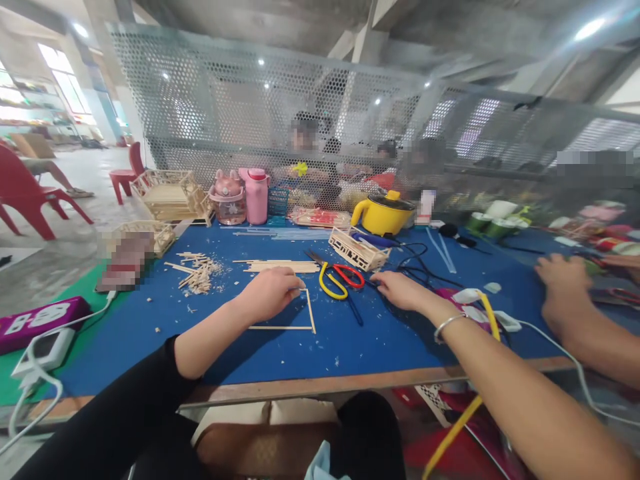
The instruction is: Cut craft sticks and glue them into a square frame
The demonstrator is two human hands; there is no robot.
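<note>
In front of the pot (386,217) and to its left, the left hand (273,292) hid part of the frame (311,310), so its grip could not be told, while anything held by the right hand (400,291), closer to the pot, was too small to make out. Far left of the pot, the phone (127,259) was pixelated, and a chair (19,190) and purple case (47,321) ran off the edge. Right of the pot, green rolls (497,228) and a co-worker's hand (566,287) were blurred, the co-worker's arm (603,343) cut off.

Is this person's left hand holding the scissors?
No, the scissors lie on the blue table, between the left hand and the right hand.
</note>
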